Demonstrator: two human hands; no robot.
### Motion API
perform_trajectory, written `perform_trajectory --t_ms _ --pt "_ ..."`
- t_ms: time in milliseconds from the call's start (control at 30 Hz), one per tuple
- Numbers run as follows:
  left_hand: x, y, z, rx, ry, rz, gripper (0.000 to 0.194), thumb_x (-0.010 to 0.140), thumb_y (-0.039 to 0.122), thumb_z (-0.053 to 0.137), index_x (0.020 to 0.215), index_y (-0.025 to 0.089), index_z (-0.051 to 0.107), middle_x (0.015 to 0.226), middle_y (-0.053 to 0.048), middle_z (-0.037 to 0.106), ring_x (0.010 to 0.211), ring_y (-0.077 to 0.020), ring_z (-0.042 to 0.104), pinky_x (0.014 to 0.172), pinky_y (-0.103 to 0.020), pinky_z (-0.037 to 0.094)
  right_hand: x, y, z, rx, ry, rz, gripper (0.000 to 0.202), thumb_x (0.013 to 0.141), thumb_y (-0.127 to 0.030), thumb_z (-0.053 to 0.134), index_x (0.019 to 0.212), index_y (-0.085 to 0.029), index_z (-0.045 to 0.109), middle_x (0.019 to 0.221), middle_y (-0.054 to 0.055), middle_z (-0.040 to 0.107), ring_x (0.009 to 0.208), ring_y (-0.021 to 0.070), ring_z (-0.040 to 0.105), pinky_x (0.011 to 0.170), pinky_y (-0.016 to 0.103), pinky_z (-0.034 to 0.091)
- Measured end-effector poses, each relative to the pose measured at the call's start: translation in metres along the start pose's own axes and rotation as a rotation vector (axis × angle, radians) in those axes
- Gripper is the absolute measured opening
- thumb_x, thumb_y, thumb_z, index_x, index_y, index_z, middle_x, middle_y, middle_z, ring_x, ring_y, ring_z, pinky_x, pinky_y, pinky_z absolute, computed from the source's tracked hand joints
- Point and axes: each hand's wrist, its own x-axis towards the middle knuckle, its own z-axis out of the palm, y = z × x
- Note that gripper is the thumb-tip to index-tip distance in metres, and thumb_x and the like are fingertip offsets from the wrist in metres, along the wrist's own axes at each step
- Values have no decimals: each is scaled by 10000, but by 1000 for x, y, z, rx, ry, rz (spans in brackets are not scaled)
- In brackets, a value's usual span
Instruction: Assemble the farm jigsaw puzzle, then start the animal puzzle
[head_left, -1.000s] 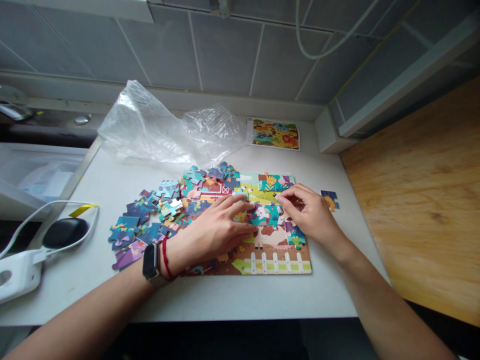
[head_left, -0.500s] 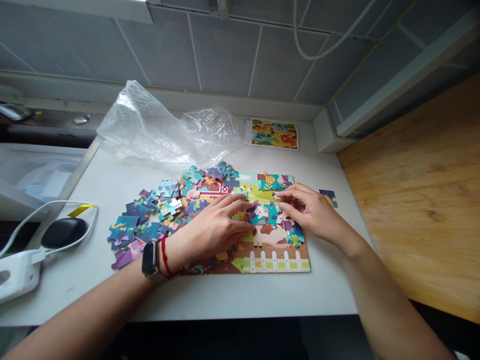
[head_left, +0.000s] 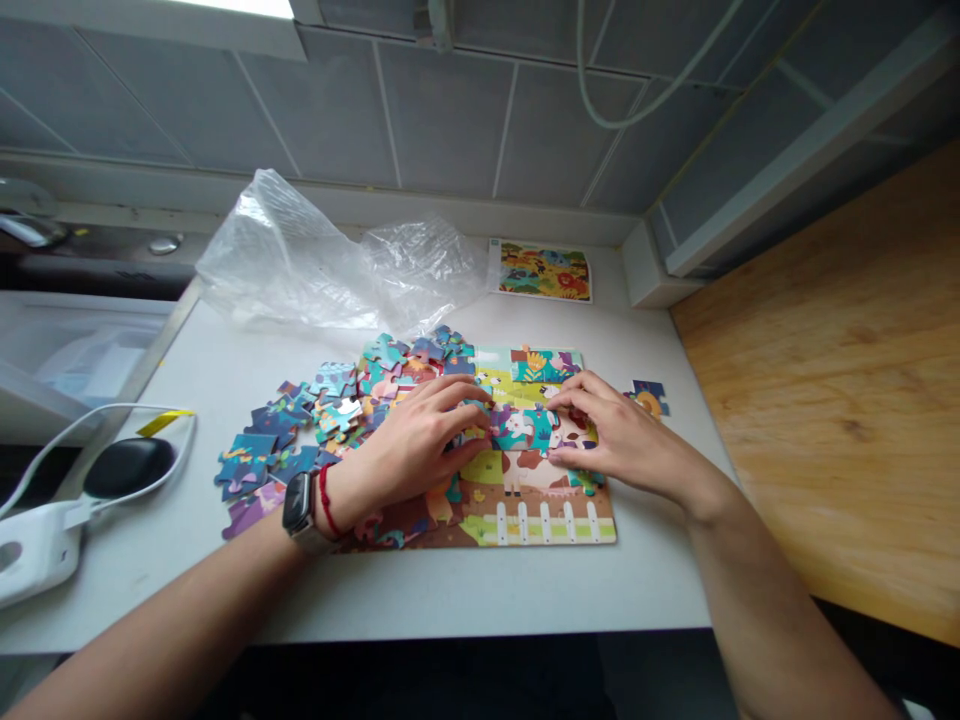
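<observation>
A joined strip of jigsaw puzzle pieces (head_left: 517,428), teal with a white animal, lies across the farm-picture board (head_left: 555,476). At its left end are the curled fingers of my left hand (head_left: 420,430). My right hand (head_left: 619,435) grips the opposite end, its thumb at the near edge and its fingers at the far edge. Another joined group of pieces with a yellow plant (head_left: 535,366) rests at the board's upper right. Loose pieces (head_left: 281,415) are heaped on the left, partly covering the board and partly hidden behind my left hand.
A crumpled clear plastic bag (head_left: 300,260) lies at the back, beside a picture card (head_left: 545,272). One loose group of pieces (head_left: 649,396) sits right of the board. A white charger (head_left: 37,550) with cable and a black oval object (head_left: 129,467) occupy the left side.
My right thumb has moved lower and away from the fingers around the strip's right end. My left fingers have drawn slightly left. The view has shifted a little.
</observation>
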Motion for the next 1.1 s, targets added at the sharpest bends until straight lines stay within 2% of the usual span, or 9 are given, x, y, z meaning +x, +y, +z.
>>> perform_trajectory --t_ms 167,300,633,833,1000,1100 --pt "-3 -4 5 92 44 -40 326 1028 376 715 1310 220 678 1376 -135 655 1396 -333 561 1179 -583 511 -1 0 -1 -13 28 -12 309 866 -369 833 1132 -252 729 1272 88 663 1056 280 729 945 414 605" --pt "-4 -3 9 124 32 -47 342 1038 379 694 1342 224 670 1431 -137 625 1429 -349 533 1191 -614 496 0 0 0 -11 29 -37 298 874 -353 820 1136 -253 720 1227 82 673 1028 266 723 930 400 594" --pt "-2 5 10 145 9 -84 327 1049 377 669 1306 175 672 1460 -164 604 1426 -357 526 1206 -584 481 1 -2 -2 -37 46 -128 226 890 -310 775 1101 -252 719 1070 74 728 961 255 709 835 368 589" --pt "-1 9 10 153 15 -99 321 1029 353 684 1296 177 665 1458 -170 609 1445 -378 515 1202 -604 485 0 -1 -3 -35 64 -145 376 876 -330 787 1239 -262 714 1225 93 746 1129 293 728 959 407 603" --pt "-3 8 13 161 31 -96 313 1030 357 676 1281 171 662 1460 -177 609 1450 -379 511 1200 -600 486 -1 1 -3 -57 40 -120 485 905 -334 774 1379 -289 677 1299 99 708 1136 300 723 958 426 607" --pt "-3 7 15 163 31 -98 319 1034 369 669 1282 170 662 1460 -178 606 1451 -380 510 1202 -600 483 1 1 -2 -6 10 -96 541 911 -385 792 1431 -305 668 1269 95 703 1120 298 718 955 431 600"
